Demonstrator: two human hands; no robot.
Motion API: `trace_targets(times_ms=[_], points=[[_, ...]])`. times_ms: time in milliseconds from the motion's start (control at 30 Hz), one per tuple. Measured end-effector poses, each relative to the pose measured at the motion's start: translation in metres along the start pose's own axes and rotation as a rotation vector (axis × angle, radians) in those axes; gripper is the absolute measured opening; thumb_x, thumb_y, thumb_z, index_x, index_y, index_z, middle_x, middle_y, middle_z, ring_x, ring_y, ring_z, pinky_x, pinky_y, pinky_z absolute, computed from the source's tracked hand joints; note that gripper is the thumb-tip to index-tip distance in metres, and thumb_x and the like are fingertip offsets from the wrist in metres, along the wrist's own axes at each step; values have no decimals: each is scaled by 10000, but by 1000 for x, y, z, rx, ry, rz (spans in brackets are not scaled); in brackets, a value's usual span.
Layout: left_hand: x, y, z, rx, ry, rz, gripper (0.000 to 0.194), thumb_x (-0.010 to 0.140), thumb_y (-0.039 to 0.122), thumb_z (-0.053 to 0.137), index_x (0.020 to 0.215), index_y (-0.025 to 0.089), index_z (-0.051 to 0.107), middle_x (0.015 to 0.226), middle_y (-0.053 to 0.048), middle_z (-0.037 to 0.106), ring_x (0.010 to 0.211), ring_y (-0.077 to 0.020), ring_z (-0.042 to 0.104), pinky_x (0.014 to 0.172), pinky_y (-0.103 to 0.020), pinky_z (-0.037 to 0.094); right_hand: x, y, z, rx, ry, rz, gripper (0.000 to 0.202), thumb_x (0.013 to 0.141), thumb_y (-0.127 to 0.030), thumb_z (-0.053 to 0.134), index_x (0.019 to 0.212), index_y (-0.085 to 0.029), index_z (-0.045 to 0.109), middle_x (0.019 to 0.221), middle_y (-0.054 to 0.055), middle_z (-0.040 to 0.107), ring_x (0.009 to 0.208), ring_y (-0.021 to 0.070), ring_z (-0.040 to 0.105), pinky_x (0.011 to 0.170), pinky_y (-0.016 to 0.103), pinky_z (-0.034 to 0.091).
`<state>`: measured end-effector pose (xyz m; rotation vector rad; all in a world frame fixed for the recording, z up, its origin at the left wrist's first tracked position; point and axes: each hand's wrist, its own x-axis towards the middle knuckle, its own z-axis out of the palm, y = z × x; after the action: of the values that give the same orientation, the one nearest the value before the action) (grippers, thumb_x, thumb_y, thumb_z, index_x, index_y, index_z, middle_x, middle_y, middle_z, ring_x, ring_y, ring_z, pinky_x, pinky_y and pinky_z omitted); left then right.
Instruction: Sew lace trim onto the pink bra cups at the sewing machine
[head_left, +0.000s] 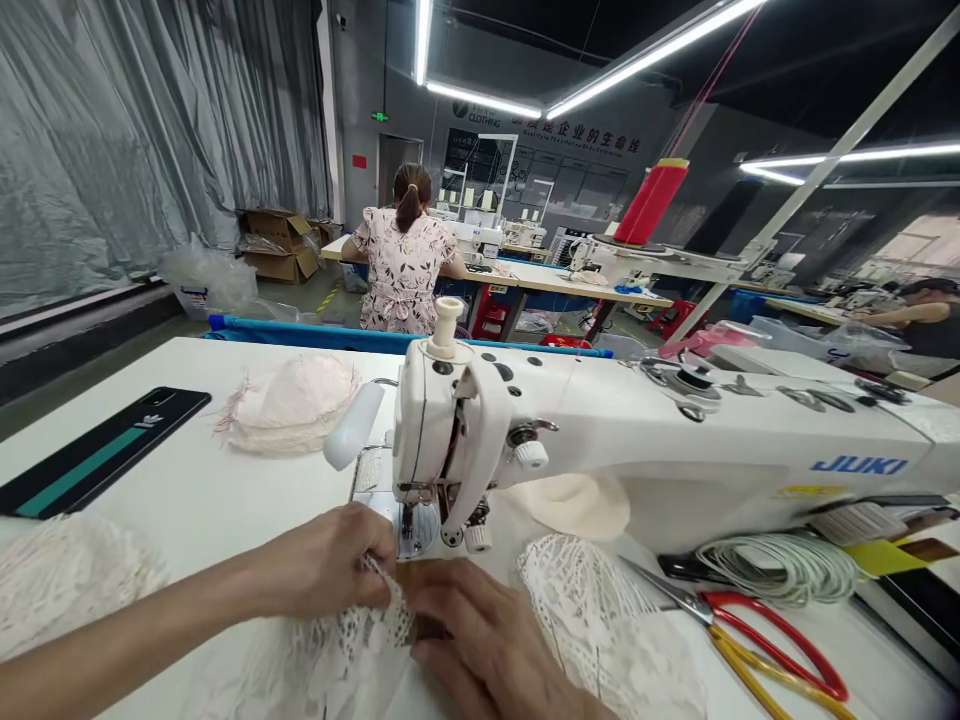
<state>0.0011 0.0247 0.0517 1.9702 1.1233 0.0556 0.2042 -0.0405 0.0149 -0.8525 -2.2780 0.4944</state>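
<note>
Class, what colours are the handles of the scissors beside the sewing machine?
One scissor handle is red, the other yellow; the head view shows them.

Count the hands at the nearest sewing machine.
2: the left hand, pinching white lace in front of the sewing machine, and the right hand, just right of it. No others show there.
</note>
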Motion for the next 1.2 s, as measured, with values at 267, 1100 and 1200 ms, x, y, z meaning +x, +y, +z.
trace_targets(times_ms=[267,1100,1200], points=[[-48,-1,36,38,204,216,161,870,250,504,761,235,622,830,16,619,788,-156,578,700,-223,392,-5,-16,20,242,-34,329,71,772,-217,623,771,-186,560,571,-49,508,471,84,442,488,197,337],[6,-11,-8,115,48,84,126,616,235,631,689,184,720,591,11,640,601,-172,579,484,-210,353,4,-18,4,-354,-131,7,234,913,-122,401,1071,-182,563,1058,77,640,892,197,582,681,271,403],[17,-10,-9,143,17,120,87,633,247,663,684,210,723,641,24,664,637,-167,603,497,-200,370,5,-7,3,-448,-120,-216,240,955,-139,349,1058,-159,565,1058,63,654,936,197,574,648,284,402]])
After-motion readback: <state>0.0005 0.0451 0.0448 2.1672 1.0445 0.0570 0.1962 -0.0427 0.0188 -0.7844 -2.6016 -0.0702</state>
